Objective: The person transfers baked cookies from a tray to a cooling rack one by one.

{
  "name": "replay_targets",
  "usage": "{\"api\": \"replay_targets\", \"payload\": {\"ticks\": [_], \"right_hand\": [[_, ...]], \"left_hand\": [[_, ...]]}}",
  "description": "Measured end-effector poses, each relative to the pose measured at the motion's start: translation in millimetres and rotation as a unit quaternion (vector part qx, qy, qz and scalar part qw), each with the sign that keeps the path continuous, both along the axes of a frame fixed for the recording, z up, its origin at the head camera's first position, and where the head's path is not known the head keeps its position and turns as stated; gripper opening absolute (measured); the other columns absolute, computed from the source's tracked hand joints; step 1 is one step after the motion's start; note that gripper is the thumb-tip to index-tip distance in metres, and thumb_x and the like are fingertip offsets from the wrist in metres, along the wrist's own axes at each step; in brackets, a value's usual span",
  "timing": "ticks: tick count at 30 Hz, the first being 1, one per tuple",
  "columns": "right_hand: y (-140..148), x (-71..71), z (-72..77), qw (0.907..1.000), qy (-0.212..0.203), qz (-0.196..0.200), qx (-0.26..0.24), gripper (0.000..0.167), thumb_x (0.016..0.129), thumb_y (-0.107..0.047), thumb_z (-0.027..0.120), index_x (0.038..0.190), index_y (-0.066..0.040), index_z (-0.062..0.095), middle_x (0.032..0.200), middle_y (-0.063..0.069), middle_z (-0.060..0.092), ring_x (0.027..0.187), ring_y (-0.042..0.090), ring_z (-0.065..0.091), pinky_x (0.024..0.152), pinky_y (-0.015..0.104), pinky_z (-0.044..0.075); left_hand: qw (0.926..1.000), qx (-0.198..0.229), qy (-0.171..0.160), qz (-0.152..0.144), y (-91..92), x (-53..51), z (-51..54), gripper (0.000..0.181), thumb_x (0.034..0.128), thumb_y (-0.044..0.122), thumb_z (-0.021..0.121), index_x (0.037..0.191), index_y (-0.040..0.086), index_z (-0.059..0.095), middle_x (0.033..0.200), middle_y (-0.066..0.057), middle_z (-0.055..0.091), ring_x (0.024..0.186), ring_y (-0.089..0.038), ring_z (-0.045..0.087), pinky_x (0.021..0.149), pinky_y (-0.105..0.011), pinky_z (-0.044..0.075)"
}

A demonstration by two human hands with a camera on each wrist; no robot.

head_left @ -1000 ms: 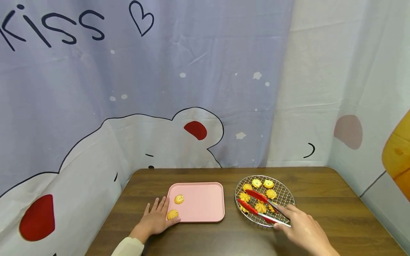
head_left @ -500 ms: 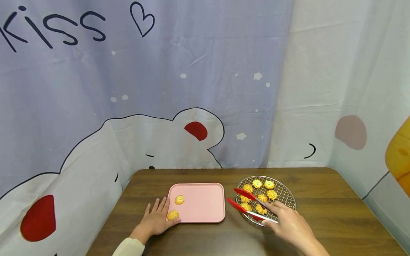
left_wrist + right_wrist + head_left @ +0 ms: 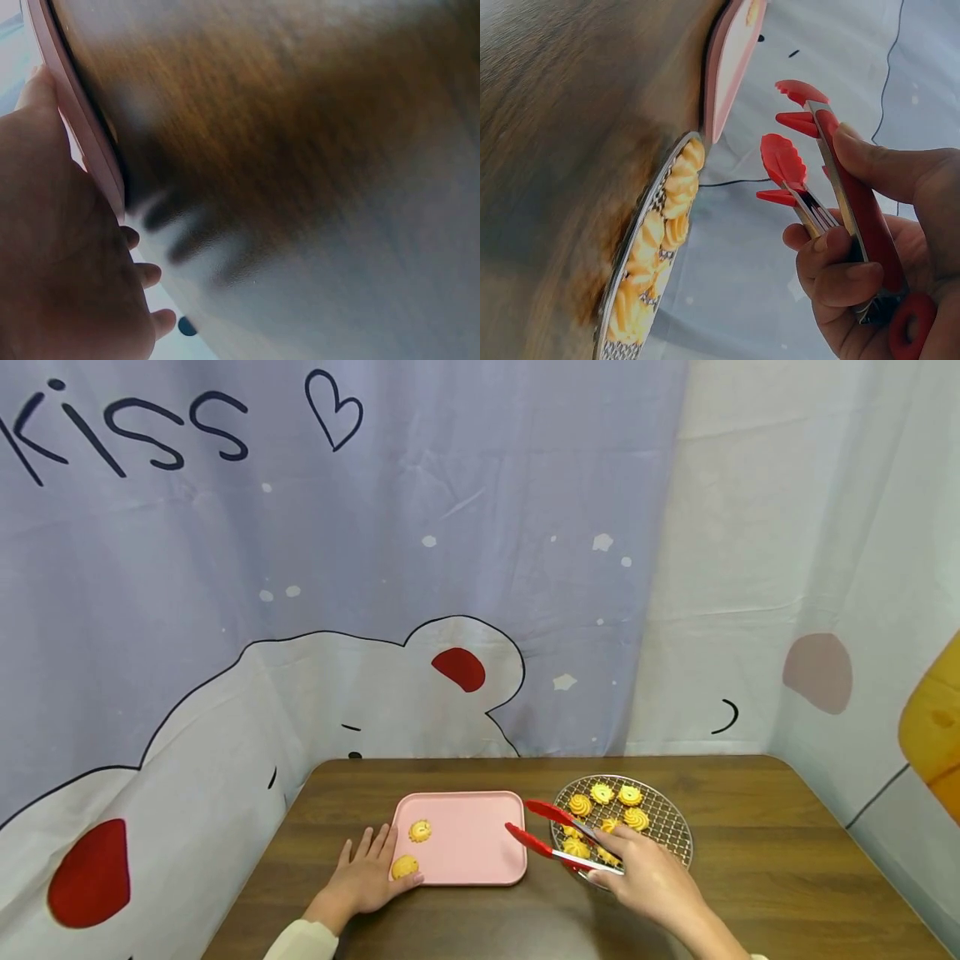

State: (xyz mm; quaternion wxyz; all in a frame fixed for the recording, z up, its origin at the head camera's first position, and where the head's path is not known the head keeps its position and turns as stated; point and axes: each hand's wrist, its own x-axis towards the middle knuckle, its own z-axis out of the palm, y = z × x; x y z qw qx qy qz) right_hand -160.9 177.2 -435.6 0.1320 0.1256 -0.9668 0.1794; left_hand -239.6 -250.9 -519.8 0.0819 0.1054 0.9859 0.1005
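My right hand grips red-and-metal tongs by their handles. The tongs' red tips stand apart with nothing between them, at the pink tray's right edge in the head view. In the right wrist view, fingers and thumb wrap the tongs above the table. My left hand lies at the left edge of the pink tray, fingers spread and straight, thumb along the near rim. Two cookies lie on the tray's left side, one round and ridged, one smoother near the thumb.
Right of the tray stands a round wire rack with several piped butter cookies, partly hidden by the tongs and right hand. Both sit on a dark wooden table. A printed curtain hangs behind and at both sides.
My right hand has moved left with the tongs, from over the rack's cookies to the tray's right edge. The tongs have stayed spread. My left hand has stayed in place.
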Motion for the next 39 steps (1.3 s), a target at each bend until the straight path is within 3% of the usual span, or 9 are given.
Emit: {"api": "replay_targets", "payload": {"ticks": [14, 21, 29, 34, 39], "right_hand": [[-24.5, -11.2, 0.3, 0.9999, 0.002, 0.009, -0.012, 0.057, 0.076, -0.040, 0.087, 0.128, -0.021, 0.073, 0.110, -0.005, 0.069, 0.094, 0.019, 0.068, 0.076, 0.046, 0.056], [-33.9, -17.6, -3.5, 0.9995, -0.013, 0.020, -0.021, 0.058, 0.076, -0.040, 0.088, 0.128, -0.020, 0.073, 0.093, -0.011, 0.062, 0.074, 0.010, 0.056, 0.062, 0.034, 0.049], [-46.9, -23.0, -6.3, 0.9989, -0.006, 0.043, -0.018, 0.058, 0.075, -0.039, 0.088, 0.126, -0.016, 0.074, 0.105, -0.007, 0.068, 0.076, 0.014, 0.063, 0.062, 0.034, 0.050], [-55.0, -27.7, -7.4, 0.9982, -0.015, 0.053, -0.023, 0.059, 0.075, -0.038, 0.088, 0.127, -0.014, 0.073, 0.112, -0.002, 0.069, 0.080, 0.017, 0.065, 0.063, 0.038, 0.051], [-62.6, -32.7, -8.9, 0.9976, -0.015, 0.066, -0.016, 0.059, 0.076, -0.037, 0.088, 0.127, -0.013, 0.073, 0.103, -0.003, 0.067, 0.075, 0.012, 0.058, 0.059, 0.033, 0.047]], "left_hand": [[1.0000, 0.006, 0.006, -0.002, -0.9, 0.5, -0.7, 0.106, 0.0901, 0.079, 0.046, 0.160, 0.001, 0.026, 0.165, -0.020, 0.024, 0.152, -0.047, 0.016, 0.117, -0.070, 0.005], [0.9999, 0.010, 0.008, -0.003, -2.1, -1.3, -5.0, 0.109, 0.0889, 0.082, 0.043, 0.160, 0.001, 0.024, 0.166, -0.020, 0.023, 0.152, -0.046, 0.015, 0.117, -0.069, 0.003], [0.9997, 0.013, 0.020, -0.001, -3.3, -3.0, -11.5, 0.110, 0.0870, 0.083, 0.045, 0.159, 0.002, 0.028, 0.165, -0.019, 0.026, 0.152, -0.046, 0.017, 0.117, -0.069, 0.006], [0.9999, 0.003, 0.015, 0.002, -2.2, -1.7, -8.4, 0.109, 0.0879, 0.083, 0.044, 0.160, 0.003, 0.026, 0.166, -0.018, 0.025, 0.152, -0.045, 0.017, 0.118, -0.068, 0.006], [1.0000, 0.005, 0.004, 0.002, 0.2, 0.9, -0.4, 0.108, 0.0889, 0.081, 0.046, 0.160, 0.001, 0.026, 0.165, -0.020, 0.025, 0.152, -0.047, 0.016, 0.117, -0.070, 0.005]]}}
